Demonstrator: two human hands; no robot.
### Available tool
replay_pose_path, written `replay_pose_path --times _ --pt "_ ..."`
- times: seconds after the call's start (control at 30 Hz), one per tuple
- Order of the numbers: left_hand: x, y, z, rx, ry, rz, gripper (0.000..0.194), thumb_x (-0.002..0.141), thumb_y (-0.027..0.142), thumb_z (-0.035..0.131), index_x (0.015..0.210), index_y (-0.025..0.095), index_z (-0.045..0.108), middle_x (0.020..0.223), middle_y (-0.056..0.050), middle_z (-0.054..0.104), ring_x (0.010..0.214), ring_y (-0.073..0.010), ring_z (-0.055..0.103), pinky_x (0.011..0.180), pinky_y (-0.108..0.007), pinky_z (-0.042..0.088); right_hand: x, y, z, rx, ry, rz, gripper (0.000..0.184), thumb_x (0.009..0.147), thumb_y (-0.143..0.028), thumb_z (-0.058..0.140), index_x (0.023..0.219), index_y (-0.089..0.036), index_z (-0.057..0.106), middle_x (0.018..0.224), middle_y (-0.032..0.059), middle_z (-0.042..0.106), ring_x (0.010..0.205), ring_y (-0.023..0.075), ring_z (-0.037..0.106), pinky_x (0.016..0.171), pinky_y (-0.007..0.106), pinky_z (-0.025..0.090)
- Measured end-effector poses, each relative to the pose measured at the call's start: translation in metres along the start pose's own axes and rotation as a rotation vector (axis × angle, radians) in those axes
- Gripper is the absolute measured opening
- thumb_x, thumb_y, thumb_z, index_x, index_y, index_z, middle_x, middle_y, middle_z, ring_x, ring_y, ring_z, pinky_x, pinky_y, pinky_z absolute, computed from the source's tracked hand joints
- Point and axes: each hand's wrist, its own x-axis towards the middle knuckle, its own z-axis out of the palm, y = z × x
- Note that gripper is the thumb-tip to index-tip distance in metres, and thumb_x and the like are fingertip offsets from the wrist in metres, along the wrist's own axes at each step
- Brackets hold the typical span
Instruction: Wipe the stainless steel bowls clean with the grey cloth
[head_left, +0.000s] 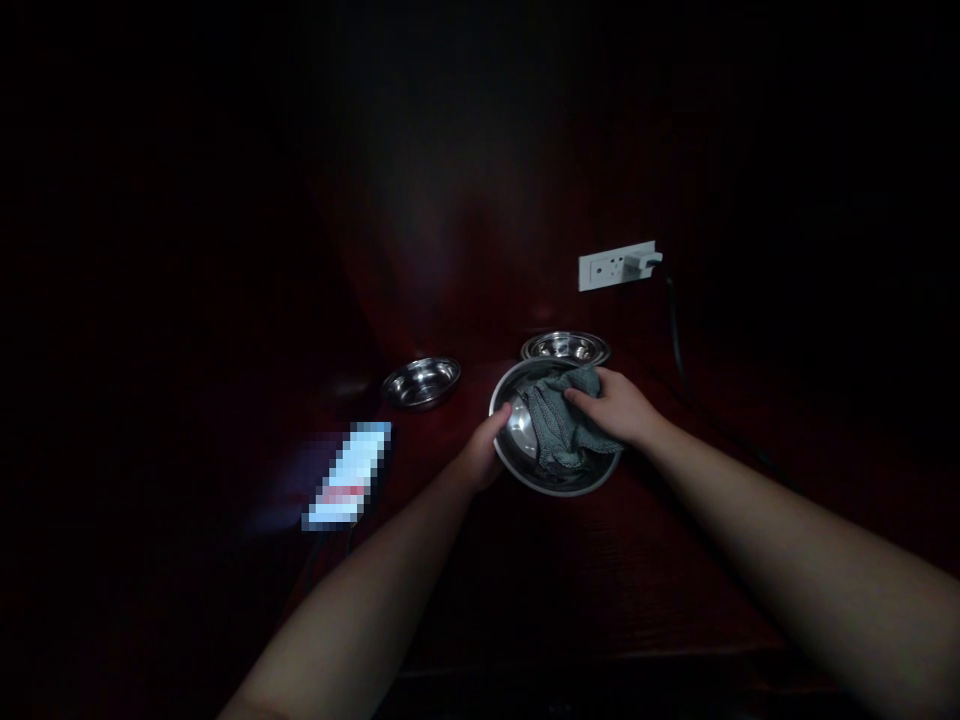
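A steel bowl is tilted towards me above a dark red wooden table. My left hand grips its left rim, thumb inside the bowl. My right hand presses a grey-green cloth into the bowl, fingers closed on the cloth. The cloth covers much of the bowl's inside.
Two more steel bowls stand on the table: one to the left, one just behind the held bowl. A lit phone screen lies at the left. A white wall socket with a plug and dark cable is at the back right. The room is very dark.
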Motion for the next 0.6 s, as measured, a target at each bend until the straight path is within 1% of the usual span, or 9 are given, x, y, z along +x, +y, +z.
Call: replay_pose_path --times 0.2,0.3,0.4,0.6 --pt "0.0004 0.0000 -0.0008 -0.022 -0.016 0.003 0.047 0.082 0.042 0.047 0.113 0.009 0.059 0.108 -0.014 0.066 0.117 -0.0280 0.050 0.106 -0.043 0.028 0.0003 0.0009 -0.0001 0.014 -0.019 0.007 0.026 0.074 -0.032 0.057 0.094 -0.015 0.062 0.089 0.0074 0.068 0.077 0.0190 0.063 0.072 0.032 0.049" --pt "0.0000 0.0000 -0.0002 -0.020 0.003 -0.002 0.048 0.082 0.043 0.047 0.112 0.008 0.060 0.108 -0.014 0.066 0.117 -0.0281 0.050 0.106 -0.043 0.028 0.0014 0.0029 0.0002 0.001 -0.025 0.002 0.027 0.074 -0.031 0.058 0.095 -0.015 0.061 0.091 0.0081 0.067 0.080 0.0197 0.063 0.075 0.033 0.048" --pt "0.0003 0.0005 0.0009 -0.016 0.029 -0.004 0.046 0.082 0.042 0.047 0.111 0.008 0.060 0.108 -0.014 0.066 0.117 -0.0279 0.051 0.106 -0.043 0.028 0.0026 0.0054 0.0008 -0.006 -0.029 0.014 0.032 0.073 -0.032 0.059 0.100 -0.015 0.059 0.095 0.0094 0.067 0.084 0.0209 0.063 0.077 0.035 0.048" --pt "0.0007 0.0013 0.0031 -0.031 0.062 -0.012 0.044 0.083 0.041 0.046 0.108 0.008 0.062 0.107 -0.014 0.066 0.115 -0.0275 0.052 0.106 -0.042 0.028 0.0025 0.0065 0.0010 -0.011 -0.035 0.011 0.037 0.072 -0.033 0.060 0.104 -0.014 0.057 0.097 0.0105 0.066 0.086 0.0216 0.062 0.079 0.036 0.048"
